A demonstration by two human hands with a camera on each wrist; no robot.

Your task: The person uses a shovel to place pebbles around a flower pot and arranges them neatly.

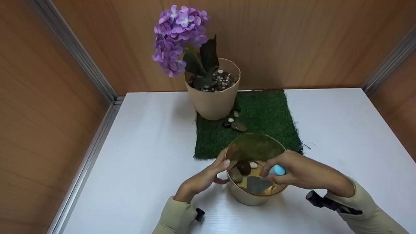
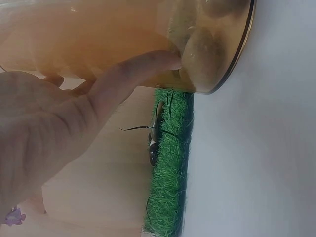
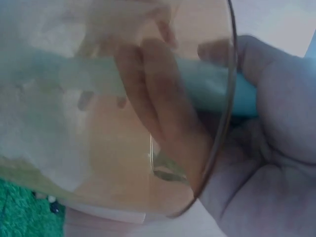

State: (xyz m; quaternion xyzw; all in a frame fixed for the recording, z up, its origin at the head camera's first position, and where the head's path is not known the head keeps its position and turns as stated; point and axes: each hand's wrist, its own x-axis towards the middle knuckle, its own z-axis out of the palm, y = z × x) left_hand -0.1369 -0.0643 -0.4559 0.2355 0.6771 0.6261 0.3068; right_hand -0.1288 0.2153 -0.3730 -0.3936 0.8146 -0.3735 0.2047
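Observation:
An amber see-through glass bowl [image 1: 248, 199] with a thin dark rim stands on the white table. Inside, near its bottom, lie a dark brown stone [image 1: 243, 167], a greyish stone [image 1: 236, 175] and a small white pebble [image 1: 253, 165]. My left hand [image 1: 208, 172] holds the bowl's left side, its thumb [image 2: 133, 74] stretched along the glass in the left wrist view. My right hand [image 1: 297, 169] reaches over the right rim and grips the light blue handle [image 1: 278, 170] of a small trowel. The flat grey blade [image 1: 258, 184] is down inside the bowl.
Behind the bowl lies a green artificial grass mat [image 1: 266, 110]. On its left part stands a beige flowerpot [image 1: 213, 104] with purple flowers [image 1: 182, 32] and small gravel. Several loose stones [image 1: 239, 126] lie before the pot. Wooden panels [image 1: 292, 42] enclose the table.

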